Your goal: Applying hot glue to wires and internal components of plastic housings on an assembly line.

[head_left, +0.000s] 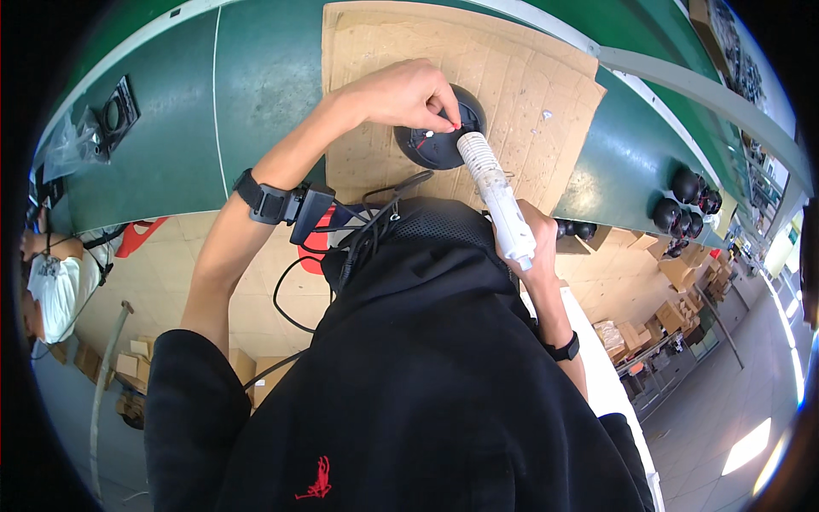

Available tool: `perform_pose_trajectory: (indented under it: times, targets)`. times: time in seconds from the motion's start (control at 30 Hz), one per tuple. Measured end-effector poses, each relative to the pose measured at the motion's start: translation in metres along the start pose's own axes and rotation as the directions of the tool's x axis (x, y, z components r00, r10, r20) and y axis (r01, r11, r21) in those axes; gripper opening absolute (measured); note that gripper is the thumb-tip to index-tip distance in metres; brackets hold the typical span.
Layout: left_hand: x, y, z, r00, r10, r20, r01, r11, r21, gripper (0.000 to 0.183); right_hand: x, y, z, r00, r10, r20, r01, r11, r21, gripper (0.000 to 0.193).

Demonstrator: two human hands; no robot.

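My left hand (409, 96) reaches over a round black plastic housing (444, 154) with its fingers pinched together. A tiny red piece (457, 126), perhaps a wire end, shows at the fingertips. Inside the housing lie a short white-and-red bit and other small parts. My right hand (537, 239) is wrapped around a white heat gun (503, 205). Its ribbed nozzle points up and left, with the tip at the housing's right edge, close to the left fingertips. The palm side of the right hand is hidden behind the tool.
Cardboard (375, 43) covers part of the green table (264, 77). A plastic bag (75, 141) lies at far left; several black round parts (682, 200) sit at right. Black cables (375, 209) hang by my left wrist. Another person (64, 290) is at the left edge.
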State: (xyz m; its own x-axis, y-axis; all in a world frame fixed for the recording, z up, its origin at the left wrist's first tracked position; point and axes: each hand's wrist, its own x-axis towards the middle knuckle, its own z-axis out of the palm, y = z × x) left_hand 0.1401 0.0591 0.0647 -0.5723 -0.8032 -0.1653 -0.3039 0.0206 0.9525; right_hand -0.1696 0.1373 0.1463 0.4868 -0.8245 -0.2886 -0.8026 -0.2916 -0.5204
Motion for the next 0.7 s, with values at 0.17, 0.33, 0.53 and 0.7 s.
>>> perform_pose_trajectory:
  times: [0.17,0.33,0.53,0.7]
  targets:
    - [0.007,0.0,-0.002,0.998,-0.046,-0.036,0.046,0.999,0.007,0.017,-0.002,0.0,0.004,0.999,-0.012,-0.039,0.013,1.0,0.014,0.017]
    - [0.013,-0.003,-0.001,0.994,-0.051,-0.097,0.051,0.999,-0.01,0.018,0.002,-0.001,0.005,0.995,-0.05,-0.091,0.049,0.999,-0.007,0.012]
    - [0.003,-0.019,-0.001,0.986,-0.07,-0.15,0.056,0.994,-0.096,0.023,0.003,-0.005,0.005,0.987,-0.027,-0.157,0.041,0.995,0.086,0.01]
    - [-0.013,-0.039,0.002,0.972,-0.163,-0.167,0.155,0.986,-0.065,0.035,0.005,0.016,0.002,0.993,-0.04,-0.115,0.053,0.992,0.113,0.012]
